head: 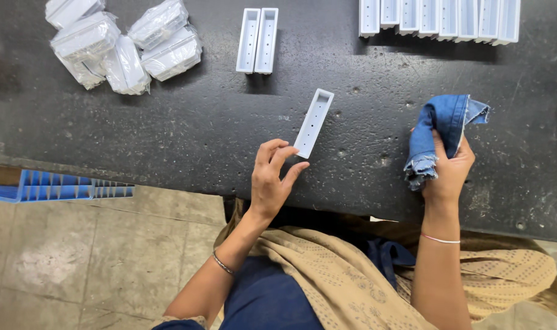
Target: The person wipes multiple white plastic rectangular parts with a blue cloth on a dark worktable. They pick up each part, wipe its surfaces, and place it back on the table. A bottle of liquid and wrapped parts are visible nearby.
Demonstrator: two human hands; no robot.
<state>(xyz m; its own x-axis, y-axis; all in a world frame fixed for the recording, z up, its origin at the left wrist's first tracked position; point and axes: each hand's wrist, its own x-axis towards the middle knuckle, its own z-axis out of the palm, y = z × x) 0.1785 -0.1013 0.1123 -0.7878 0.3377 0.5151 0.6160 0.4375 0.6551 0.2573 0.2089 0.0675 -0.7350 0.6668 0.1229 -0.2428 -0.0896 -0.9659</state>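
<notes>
Tray at the fingertips, cloth in the other hand

Tray point(313, 123), a long white open box with a row of small holes in its floor, lies slanted on the dark desk point(217, 128) near its front edge. The left hand point(271, 180) touches the tray's near end, fingers loosely curled, gripping nothing. The right hand point(449, 168), well apart to the right, is closed around a blue denim cloth point(440, 131) with a frayed hem. Farther back two more trays point(257, 40) lie side by side. A row of trays point(440, 18) lines the far edge, and wrapped packs point(122, 46) are heaped at the far left corner.
</notes>
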